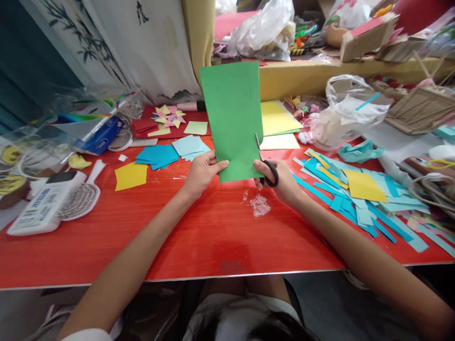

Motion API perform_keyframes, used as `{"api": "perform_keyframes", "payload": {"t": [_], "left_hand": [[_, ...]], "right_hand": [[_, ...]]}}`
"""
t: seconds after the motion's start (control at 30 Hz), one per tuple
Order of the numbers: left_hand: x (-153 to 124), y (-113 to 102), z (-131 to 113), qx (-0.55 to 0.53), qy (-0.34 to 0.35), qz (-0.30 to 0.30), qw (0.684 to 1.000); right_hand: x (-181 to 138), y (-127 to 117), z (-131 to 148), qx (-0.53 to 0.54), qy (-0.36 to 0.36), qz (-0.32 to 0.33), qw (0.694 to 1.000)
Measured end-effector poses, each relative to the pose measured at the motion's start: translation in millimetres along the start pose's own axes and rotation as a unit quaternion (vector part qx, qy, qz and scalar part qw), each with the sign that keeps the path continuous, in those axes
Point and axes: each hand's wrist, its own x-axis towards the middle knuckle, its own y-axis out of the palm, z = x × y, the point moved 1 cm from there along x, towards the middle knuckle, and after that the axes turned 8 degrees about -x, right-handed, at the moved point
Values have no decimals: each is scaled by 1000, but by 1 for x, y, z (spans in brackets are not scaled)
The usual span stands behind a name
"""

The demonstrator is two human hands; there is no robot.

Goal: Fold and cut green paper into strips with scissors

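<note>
A green sheet of paper (234, 113) stands upright above the red table, raised in front of me. My left hand (206, 171) pinches its lower left edge, thumb on the near face. At the lower right edge my right hand (279, 180) is closed around black-handled scissors (272, 173), their blades pointing up along the paper's right side. The thumb of that hand also touches the sheet. Whether the blades are on the paper or beside it I cannot tell. Left of the paper lie blue squares (156, 156), pale blue squares (191, 146) and a yellow piece (131, 176).
Blue and yellow paper strips (380, 213) are heaped at the right. A hairbrush (81, 196) and a white box-shaped item (46, 206) lie at the left. Behind are small paper stars (168, 115), yellow sheets (275, 118) and a plastic bag with a cup (341, 123).
</note>
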Motion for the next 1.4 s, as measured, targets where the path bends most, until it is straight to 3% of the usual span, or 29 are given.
{"api": "perform_keyframes", "payload": {"t": [0.9, 1.13, 1.4], "left_hand": [[-2, 3, 4, -18, -13, 29, 999], [-5, 6, 3, -16, -40, 37, 998], [-6, 7, -1, -10, -43, 38, 998]], "right_hand": [[0, -2, -2, -25, -15, -24, 999], [3, -2, 0, -25, 25, -54, 998], [3, -4, 2, -17, 20, -53, 998]]}}
